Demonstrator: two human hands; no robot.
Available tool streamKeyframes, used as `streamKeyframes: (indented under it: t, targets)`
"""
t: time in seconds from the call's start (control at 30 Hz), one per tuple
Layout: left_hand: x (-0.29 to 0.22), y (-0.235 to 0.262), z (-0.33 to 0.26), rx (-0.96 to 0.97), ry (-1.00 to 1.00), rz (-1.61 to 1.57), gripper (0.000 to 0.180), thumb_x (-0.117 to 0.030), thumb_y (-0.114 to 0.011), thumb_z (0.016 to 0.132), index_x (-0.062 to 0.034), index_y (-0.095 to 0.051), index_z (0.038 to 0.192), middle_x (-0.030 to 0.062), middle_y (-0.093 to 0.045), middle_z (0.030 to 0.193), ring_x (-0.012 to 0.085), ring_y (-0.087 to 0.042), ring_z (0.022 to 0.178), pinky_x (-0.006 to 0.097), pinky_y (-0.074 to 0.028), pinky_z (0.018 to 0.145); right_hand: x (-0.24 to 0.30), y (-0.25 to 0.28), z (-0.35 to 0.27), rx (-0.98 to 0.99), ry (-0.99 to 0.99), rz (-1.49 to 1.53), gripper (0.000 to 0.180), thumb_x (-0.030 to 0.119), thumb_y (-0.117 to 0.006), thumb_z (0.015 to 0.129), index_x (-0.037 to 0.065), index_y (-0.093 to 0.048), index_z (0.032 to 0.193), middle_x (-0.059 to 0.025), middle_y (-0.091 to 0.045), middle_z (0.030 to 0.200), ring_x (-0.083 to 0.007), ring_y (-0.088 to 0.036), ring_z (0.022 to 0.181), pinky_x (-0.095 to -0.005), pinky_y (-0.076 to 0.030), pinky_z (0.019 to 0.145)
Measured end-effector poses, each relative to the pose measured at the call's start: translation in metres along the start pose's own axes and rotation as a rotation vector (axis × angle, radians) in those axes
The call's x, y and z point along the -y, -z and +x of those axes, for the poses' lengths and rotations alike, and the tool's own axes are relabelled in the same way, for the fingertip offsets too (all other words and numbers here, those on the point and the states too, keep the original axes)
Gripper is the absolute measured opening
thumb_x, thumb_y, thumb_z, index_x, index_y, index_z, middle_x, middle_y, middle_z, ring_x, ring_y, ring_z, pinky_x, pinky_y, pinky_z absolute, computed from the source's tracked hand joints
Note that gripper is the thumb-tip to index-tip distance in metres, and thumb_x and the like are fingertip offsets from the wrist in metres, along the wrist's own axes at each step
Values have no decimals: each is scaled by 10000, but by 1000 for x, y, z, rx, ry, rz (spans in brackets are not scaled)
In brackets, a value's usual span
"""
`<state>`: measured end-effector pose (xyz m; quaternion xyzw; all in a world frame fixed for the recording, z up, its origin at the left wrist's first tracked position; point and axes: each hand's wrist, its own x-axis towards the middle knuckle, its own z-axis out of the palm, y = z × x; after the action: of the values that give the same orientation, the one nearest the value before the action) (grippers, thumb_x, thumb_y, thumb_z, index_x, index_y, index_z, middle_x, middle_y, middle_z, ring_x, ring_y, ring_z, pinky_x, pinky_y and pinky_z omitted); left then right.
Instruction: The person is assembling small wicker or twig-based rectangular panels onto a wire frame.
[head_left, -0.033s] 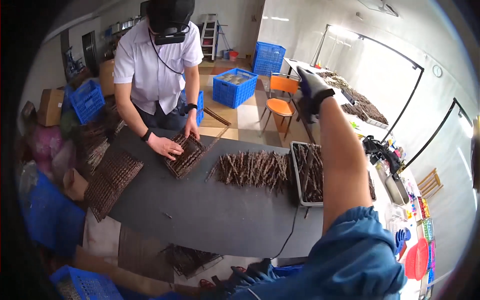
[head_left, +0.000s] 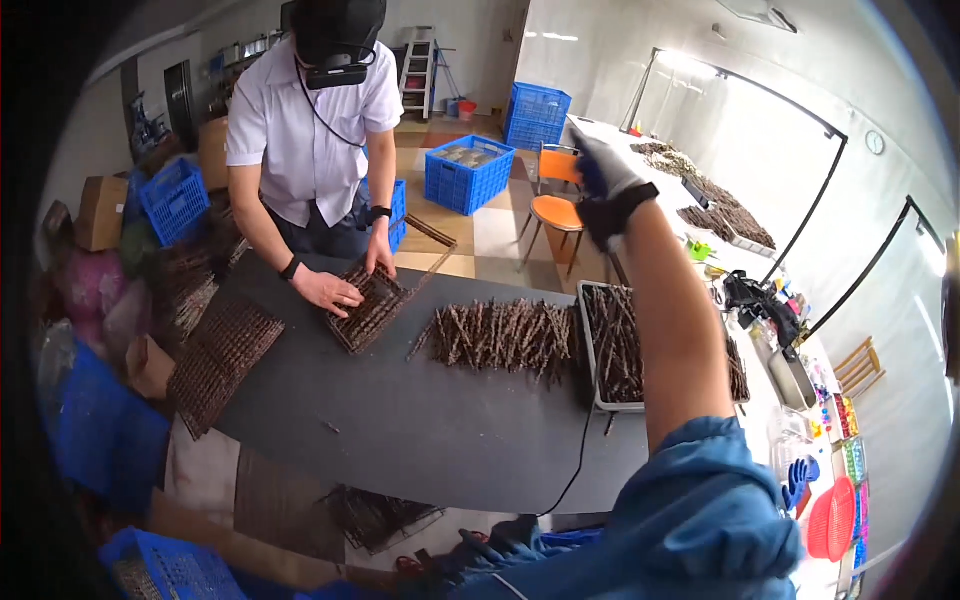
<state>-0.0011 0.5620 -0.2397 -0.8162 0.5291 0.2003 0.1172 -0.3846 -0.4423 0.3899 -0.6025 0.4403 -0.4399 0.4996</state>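
My right hand [head_left: 612, 192], in a dark blue and white glove with a dark band at the wrist, is raised over the far right side of the table. Its fingers stretch forward with the thumb apart, and nothing shows in it. My left hand is out of sight. Below my raised forearm stands a white tray [head_left: 590, 345] of thin brown twig-like sticks. Left of it lies a loose row of similar sticks [head_left: 500, 335] on the dark table [head_left: 430, 440]. Across the table, a co-worker's two hands [head_left: 335, 293] rest on a brown woven lattice piece [head_left: 375, 315].
A brown lattice panel [head_left: 225, 365] overhangs the table's left edge. Beyond the table stand an orange chair [head_left: 557, 212] and a blue crate [head_left: 468, 180]. A red basket [head_left: 832, 520] sits on the bench at right. A black cable [head_left: 575, 470] hangs over the near edge.
My raised right hand has shifted slightly left and down, and its forearm leans a little more to the left. The co-worker's hands stay almost where they were.
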Motion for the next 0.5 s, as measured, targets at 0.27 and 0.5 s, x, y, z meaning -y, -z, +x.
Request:
streamKeyframes:
  t: [0.27,0.5]
  targets:
    - [-87,5,-68,-36,571,-494,196,-258,-553,886,-102,-593,999,133,-614,920,307,-599,906,440,-479,747,-136,-272,-287,1079,85,-266,435,384,-652,908,58,-656,1196,-102,-706,1007,-186,-653,837,-323,-522,782]
    - [-316,-13,-163,-255,1282,-966,292,-275,-642,863,-62,-602,1059,175,-641,907,350,-624,924,444,-505,770,-193,-359,-406,1589,-58,-534,398,360,-668,905,77,-671,1184,-115,-715,1023,-225,-670,960,-340,-521,879]
